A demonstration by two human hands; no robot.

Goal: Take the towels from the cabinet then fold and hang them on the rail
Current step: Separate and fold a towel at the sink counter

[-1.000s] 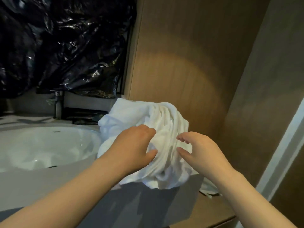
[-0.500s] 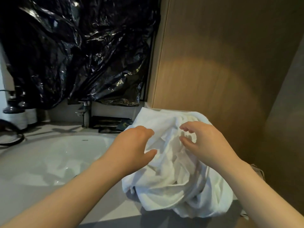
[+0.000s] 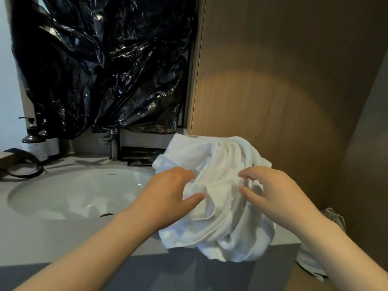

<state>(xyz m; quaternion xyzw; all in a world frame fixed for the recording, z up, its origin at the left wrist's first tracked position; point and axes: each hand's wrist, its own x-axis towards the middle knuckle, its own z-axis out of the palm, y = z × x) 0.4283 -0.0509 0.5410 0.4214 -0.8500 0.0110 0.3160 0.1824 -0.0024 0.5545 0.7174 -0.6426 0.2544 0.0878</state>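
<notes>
A crumpled white towel [image 3: 222, 198] lies bunched on the right end of the grey counter [image 3: 52, 238], its lower folds hanging over the front edge. My left hand [image 3: 168, 196] grips the towel's left side, fingers curled into the cloth. My right hand [image 3: 275, 194] is at its right side, with fingertips and thumb pinching a fold. No rail or cabinet interior shows.
A white round sink [image 3: 79, 192] with a chrome tap [image 3: 113, 143] sits left of the towel. Pump bottles [image 3: 35, 139] stand at the far left, black plastic sheeting [image 3: 100, 66] hangs behind, and a wooden panel [image 3: 273, 91] rises at the right. More white cloth [image 3: 310, 263] lies lower right.
The view has risen and shifted left, showing more of the sink. Both hands stay on the towel; the right hand has moved slightly right and reworked its hold on the folds.
</notes>
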